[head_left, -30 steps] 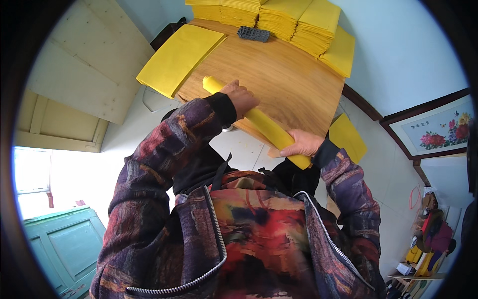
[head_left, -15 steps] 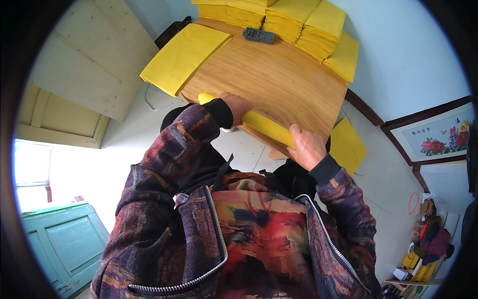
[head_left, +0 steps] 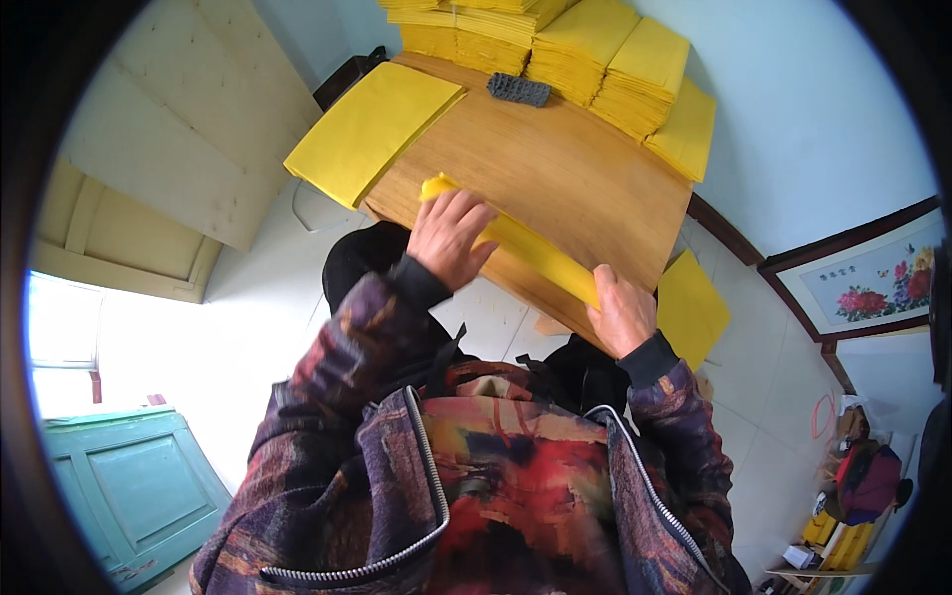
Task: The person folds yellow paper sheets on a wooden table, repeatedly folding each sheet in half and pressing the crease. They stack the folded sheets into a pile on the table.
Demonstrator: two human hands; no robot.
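A roll of yellow paper (head_left: 540, 250) lies slantwise along the near edge of the wooden table (head_left: 526, 159). My right hand (head_left: 623, 312) is closed around the roll's right end. Near the other end, my left hand (head_left: 451, 236) rests against the roll with fingers stretched out and the thumb apart. Beyond the left hand, a crumpled tip of the roll sticks out. A flat pile of yellow sheets (head_left: 377, 124) covers the table's left side.
Several tall stacks of folded yellow paper (head_left: 580, 45) line the table's back edge, behind a dark grey textured block (head_left: 518, 90). More yellow paper (head_left: 691, 307) shows beside the right edge. A framed flower picture (head_left: 858, 273) leans at the right; a wooden board (head_left: 178, 109) stands left.
My left hand has loosened from the roll, its fingers now stretched out. The right hand still grips its end, slightly lower in view.
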